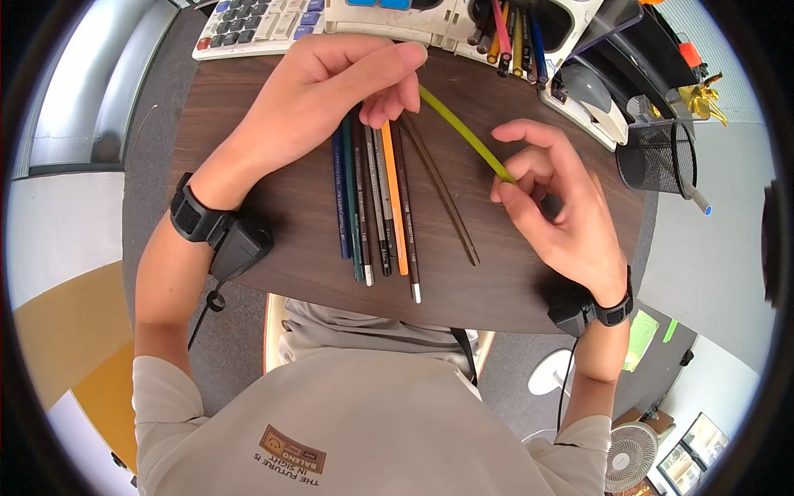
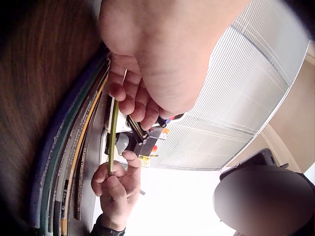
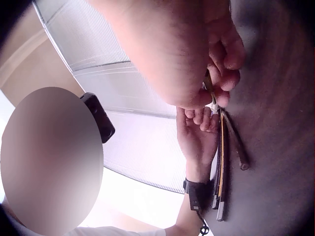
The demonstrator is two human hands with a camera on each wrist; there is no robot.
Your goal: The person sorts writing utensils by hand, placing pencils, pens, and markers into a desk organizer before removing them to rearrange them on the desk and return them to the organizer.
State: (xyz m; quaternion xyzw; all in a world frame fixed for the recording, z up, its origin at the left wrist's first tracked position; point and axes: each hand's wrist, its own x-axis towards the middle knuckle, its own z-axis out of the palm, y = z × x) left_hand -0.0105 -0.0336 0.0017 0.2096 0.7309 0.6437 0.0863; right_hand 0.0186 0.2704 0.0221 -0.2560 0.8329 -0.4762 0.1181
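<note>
A yellow-green pencil (image 1: 463, 132) slants between the two hands above the table. The right hand (image 1: 562, 198) pinches its lower end between thumb and fingers. At its upper end is the left hand (image 1: 347, 91), thumb and fingers curled round the tip. Below the left hand several pencils lie side by side on the wood, among them a blue one (image 1: 340, 198), an orange one (image 1: 397, 207) and a dark one with a white end (image 1: 410, 231). A brown pencil (image 1: 442, 192) lies apart at an angle. The left wrist view shows the green pencil (image 2: 113, 137) spanning both hands.
At the table's back are a keyboard (image 1: 256, 25) and a white holder with several upright pencils (image 1: 517, 41). A grey-and-white stapler-like object (image 1: 589, 99) and a black mesh cup (image 1: 657, 161) stand at the right edge. The table's front edge curves near the person's lap.
</note>
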